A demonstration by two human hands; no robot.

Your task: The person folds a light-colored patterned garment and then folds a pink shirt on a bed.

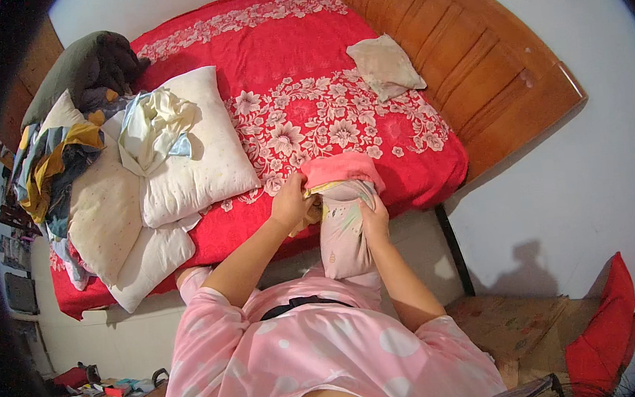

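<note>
In front of my waist, at the bed's near edge, a pale pink patterned small pillow [344,234] hangs upright. Its top goes into, or lies under, a coral-pink cloth cover [345,168] with a yellow edge; which one I cannot tell. My left hand [288,202] is closed on the cover's edge at the upper left. My right hand [375,222] grips the pillow's right side just below the cover, its thumb uppermost. Beside my left fingers hangs a bit of tan cloth [306,219], partly hidden behind the hand.
A red flowered sheet covers the bed [269,53]. White pillows [213,154] and crumpled clothes [155,129] pile up at its left. A small beige cushion [388,67] lies by the wooden headboard [470,52]. Cardboard [506,325] and a red object [603,325] stand at lower right.
</note>
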